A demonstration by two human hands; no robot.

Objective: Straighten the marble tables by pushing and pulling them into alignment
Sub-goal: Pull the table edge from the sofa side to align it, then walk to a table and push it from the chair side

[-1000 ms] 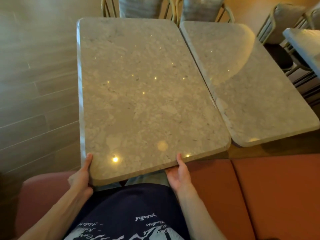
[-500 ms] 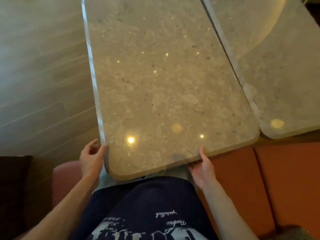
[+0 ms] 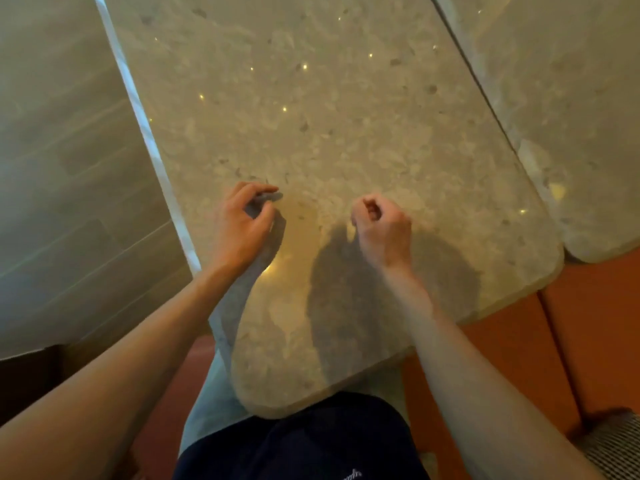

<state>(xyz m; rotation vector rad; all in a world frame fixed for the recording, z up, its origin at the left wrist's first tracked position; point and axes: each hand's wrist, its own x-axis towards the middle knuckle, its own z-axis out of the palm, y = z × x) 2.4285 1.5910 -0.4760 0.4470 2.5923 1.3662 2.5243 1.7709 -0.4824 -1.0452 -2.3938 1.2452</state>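
Near marble table (image 3: 346, 140): fills the centre of the frame, from the top edge down to a rounded near corner at lower centre; I see its left edge as a bright strip running diagonally.
Second marble table (image 3: 571, 98): upper right of the frame, just beside the near one along a narrow dark seam; whether the two edges touch I cannot tell.
Left hand (image 3: 242, 223): centre-left, over the near tabletop, inboard of its left edge; fingers (image 3: 258, 190) curled loosely toward the thumb, enclosing nothing.
Right hand (image 3: 382, 226): centre, over the same top, well apart from its right corner; curled into a loose fist, gripping nothing I can see.
Contact: both hands cast shadows on the marble directly beneath them; whether they rest on it or hover I cannot tell.
Grip relation: neither hand is at a table edge; the slab lies under both.
Orange bench seat (image 3: 571, 341): lower right, below the tables' near edges.
Wood-plank floor (image 3: 69, 168): left of the frame.
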